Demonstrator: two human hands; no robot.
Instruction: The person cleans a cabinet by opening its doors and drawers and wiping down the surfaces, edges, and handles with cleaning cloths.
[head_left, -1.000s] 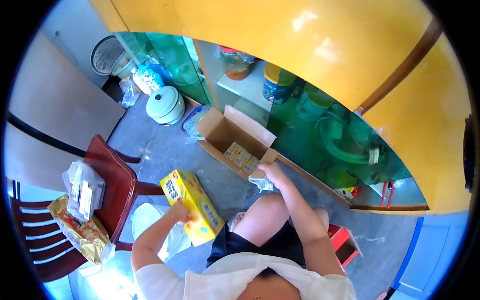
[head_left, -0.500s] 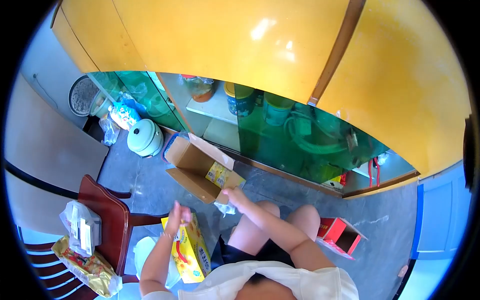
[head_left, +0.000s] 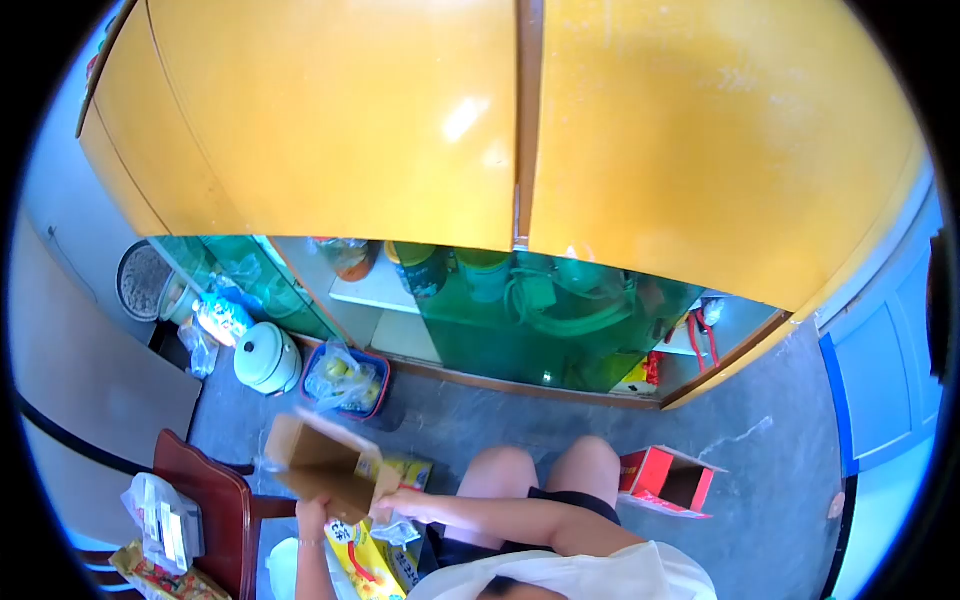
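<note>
An open brown cardboard box (head_left: 335,465) is tilted in front of my legs, its flaps spread and slightly blurred. My left hand (head_left: 312,515) grips its near left edge. On the near right side, my right hand (head_left: 405,503) is closed on a flap. Crumpled clear plastic (head_left: 398,533) hangs just below my right hand. A yellow printed package (head_left: 412,472) shows partly behind the box's right side. Beneath my hands stands a yellow printed carton (head_left: 368,565) with a red handle, partly covered by the box and my left arm.
A basket (head_left: 386,388) with bagged green fruit sits by the glass-fronted cabinet (head_left: 560,340). Left of it is a lidded pale pot (head_left: 266,358). A dark red chair (head_left: 215,500) holding bags stands left. An open red box (head_left: 650,470) lies right of my knees.
The cardboard box has come nearer to me and tilted, uncovering the fruit basket behind it. My left hand has moved from above the yellow carton onto the box. The view has shifted.
</note>
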